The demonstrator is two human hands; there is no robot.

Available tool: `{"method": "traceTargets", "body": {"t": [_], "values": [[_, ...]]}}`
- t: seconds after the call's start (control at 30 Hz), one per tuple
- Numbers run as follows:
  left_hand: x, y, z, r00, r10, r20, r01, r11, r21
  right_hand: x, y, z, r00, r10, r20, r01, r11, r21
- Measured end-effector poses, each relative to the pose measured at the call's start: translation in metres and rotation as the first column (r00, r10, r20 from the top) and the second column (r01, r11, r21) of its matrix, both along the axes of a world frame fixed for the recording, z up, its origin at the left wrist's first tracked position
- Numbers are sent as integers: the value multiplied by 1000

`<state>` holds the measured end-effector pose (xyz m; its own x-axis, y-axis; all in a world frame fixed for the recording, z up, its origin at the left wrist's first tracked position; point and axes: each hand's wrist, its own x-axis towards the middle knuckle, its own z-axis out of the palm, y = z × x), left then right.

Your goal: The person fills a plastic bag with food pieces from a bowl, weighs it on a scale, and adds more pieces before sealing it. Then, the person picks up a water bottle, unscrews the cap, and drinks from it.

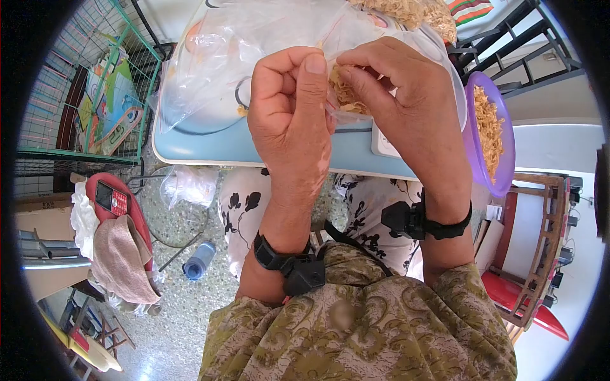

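Note:
Above the table, my left hand [289, 105] is closed, with thumb and forefinger pinched at the edge of a clear plastic bag [356, 117]. Tan, dried-looking shreds [346, 95] show through the bag between my two hands. My right hand [410, 95] is bent over the bag's other side, its thumb and forefinger pinched together at the plastic beside the shreds. Exactly what lies between the right fingertips is partly hidden. Both wrists wear black straps with small dark devices.
More clear bags [222, 51] cover the light-blue table [210, 143]. A filled bag of shreds [413, 11] lies at the back, and a purple basin [508, 143] of shreds stands right. A white power strip [384, 145] sits near the edge. At left is a red stool [141, 219] with phone and cloth.

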<state>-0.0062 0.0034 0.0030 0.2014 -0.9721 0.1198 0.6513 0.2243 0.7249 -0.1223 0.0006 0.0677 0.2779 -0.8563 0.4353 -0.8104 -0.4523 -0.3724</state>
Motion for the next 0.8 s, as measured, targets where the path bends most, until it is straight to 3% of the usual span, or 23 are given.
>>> {"method": "traceTargets", "body": {"t": [0.1,0.2,0.27,0.4,0.5,0.57,0.7,0.8], "values": [[-2,1,2,1000,3,1,-3,1000,12,2,-2,-6,999,-3,48,6,999,-54],[-2,1,2,1000,7,21,-7,999,34,3,-2,-6,999,-40,-35,39,999,-38],[-2,0,1,1000,3,20,-3,999,32,4,-1,-5,998,-32,53,31,999,4],[0,0,0,1000,4,16,-5,1000,2,2,-1,-5,999,18,44,-16,999,-38],[0,1,1,999,10,30,-10,1000,-6,0,-1,-5,995,103,16,-102,994,-32],[-1,2,2,998,17,59,-17,1000,7,-2,-1,-2,986,130,-103,-128,991,29],[-3,2,1,992,56,111,-49,997,-67,0,0,0,984,141,-110,-134,989,66],[-4,3,2,988,74,137,-58,992,-113,1,-1,-6,987,139,-82,-140,990,0]]}}
